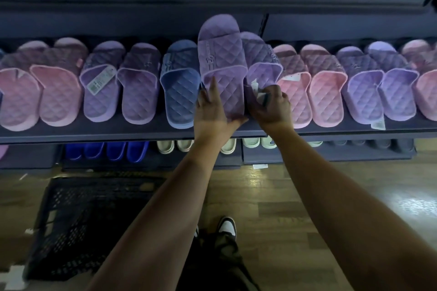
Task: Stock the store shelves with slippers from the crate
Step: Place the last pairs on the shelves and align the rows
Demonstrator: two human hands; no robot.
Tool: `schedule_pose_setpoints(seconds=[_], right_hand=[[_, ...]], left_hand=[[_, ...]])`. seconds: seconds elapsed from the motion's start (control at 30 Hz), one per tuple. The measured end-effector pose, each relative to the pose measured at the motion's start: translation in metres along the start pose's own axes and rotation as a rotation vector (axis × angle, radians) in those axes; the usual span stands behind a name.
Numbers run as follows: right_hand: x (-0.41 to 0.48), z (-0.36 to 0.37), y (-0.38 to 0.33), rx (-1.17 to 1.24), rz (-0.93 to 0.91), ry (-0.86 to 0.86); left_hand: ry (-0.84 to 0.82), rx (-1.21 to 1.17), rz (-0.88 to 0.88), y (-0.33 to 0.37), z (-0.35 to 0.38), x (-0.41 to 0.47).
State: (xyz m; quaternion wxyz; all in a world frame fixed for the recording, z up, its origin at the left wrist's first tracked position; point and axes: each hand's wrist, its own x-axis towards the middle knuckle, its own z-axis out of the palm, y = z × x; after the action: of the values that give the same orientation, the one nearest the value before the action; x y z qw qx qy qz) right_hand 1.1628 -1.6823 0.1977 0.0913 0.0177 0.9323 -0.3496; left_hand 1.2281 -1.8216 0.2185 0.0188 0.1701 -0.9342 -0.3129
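Observation:
A lilac quilted slipper is tilted up over the shelf, toe raised toward the back. My left hand grips its heel, with one finger stretched up along its left edge. Beside it lies its partner, a second lilac slipper, whose heel is under my right hand. That hand's fingers curl round the heel and a white paper tag. A black plastic crate stands on the floor at lower left; I see no slippers inside it.
A row of pink, purple and one blue slipper fills the shelf on both sides of my hands. A lower shelf holds blue slippers and cream slippers. Below are a wooden floor and my shoe.

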Motion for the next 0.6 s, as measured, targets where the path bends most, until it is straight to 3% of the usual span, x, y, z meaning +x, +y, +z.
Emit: schedule_pose_setpoints(seconds=[0.4, 0.6], right_hand=[[-0.06, -0.03, -0.04, 0.155, -0.046, 0.137], [-0.123, -0.036, -0.077, 0.26, -0.011, 0.096]], left_hand=[[0.054, -0.165, -0.029, 0.008, -0.044, -0.037], [0.124, -0.289, -0.105, 0.004, -0.095, -0.081]])
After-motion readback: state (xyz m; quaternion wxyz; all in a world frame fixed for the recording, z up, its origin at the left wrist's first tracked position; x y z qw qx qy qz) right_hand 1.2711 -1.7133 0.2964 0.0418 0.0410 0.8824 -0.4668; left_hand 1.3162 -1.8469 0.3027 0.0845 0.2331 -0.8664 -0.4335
